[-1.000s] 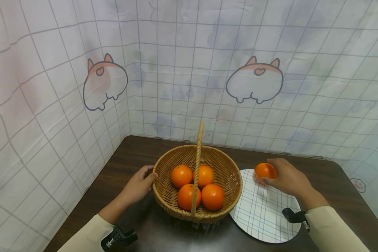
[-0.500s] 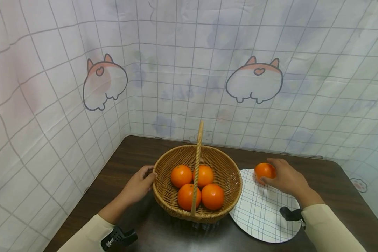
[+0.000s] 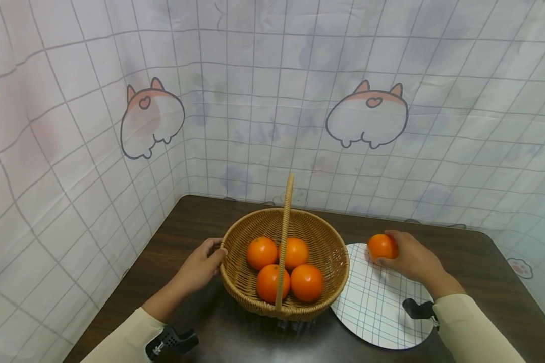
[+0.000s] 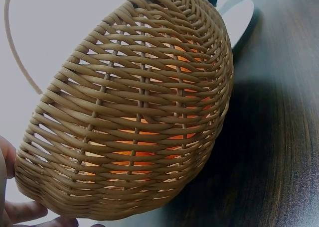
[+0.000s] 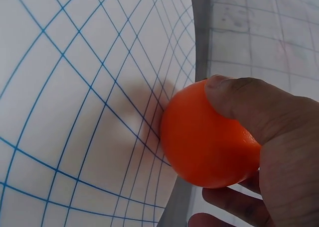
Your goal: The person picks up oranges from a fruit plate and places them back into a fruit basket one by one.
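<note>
A round wicker basket with a tall arched handle stands mid-table, several oranges inside it. My left hand grips the basket's left rim, thumb over the edge and fingers along the outer wall. In the left wrist view the woven side fills most of the picture, with orange showing through the gaps. My right hand holds a single orange at the far part of a white plate with blue grid lines. In the right wrist view thumb and fingers curl round that orange, close over the plate.
Everything stands on a dark wood table. The plate's left edge lies right beside and partly behind the basket. A white gridded curtain with cartoon animal prints hangs along the back and left sides. Each wrist wears a black camera mount.
My right wrist and forearm have shifted slightly left, while the orange in that hand stays almost in place. The left hand and the basket have not moved.
</note>
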Motion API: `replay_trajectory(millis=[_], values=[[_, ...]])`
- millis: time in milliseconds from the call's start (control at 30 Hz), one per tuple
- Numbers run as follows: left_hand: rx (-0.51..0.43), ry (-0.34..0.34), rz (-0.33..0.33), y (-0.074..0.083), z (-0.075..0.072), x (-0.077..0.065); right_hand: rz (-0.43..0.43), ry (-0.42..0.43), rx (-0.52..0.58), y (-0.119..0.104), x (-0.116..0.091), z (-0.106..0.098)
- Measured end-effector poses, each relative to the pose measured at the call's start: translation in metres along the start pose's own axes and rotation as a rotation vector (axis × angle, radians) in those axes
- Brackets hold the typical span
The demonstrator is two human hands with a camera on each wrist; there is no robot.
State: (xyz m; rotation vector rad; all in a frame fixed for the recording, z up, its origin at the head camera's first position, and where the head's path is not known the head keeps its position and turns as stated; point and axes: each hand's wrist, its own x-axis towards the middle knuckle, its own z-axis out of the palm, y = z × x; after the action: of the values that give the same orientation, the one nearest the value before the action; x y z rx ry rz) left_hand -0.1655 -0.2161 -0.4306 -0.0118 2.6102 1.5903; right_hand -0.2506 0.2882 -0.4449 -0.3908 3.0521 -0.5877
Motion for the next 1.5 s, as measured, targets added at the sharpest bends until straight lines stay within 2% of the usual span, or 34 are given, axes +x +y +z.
replay_trajectory(millis=[733,1167,1500], values=[[-0.001,-0.003,0.017,0.004,-0.001,-0.003,-0.014,0.009,0.068,0.001,-0.004,0.004],[-0.007,0.002,0.007,0.003,0.000,-0.002,-0.066,0.043,0.087,-0.010,-0.012,-0.013],[-0.006,0.004,-0.006,0.001,0.000,0.000,-0.128,0.076,0.071,-0.028,-0.019,-0.027]])
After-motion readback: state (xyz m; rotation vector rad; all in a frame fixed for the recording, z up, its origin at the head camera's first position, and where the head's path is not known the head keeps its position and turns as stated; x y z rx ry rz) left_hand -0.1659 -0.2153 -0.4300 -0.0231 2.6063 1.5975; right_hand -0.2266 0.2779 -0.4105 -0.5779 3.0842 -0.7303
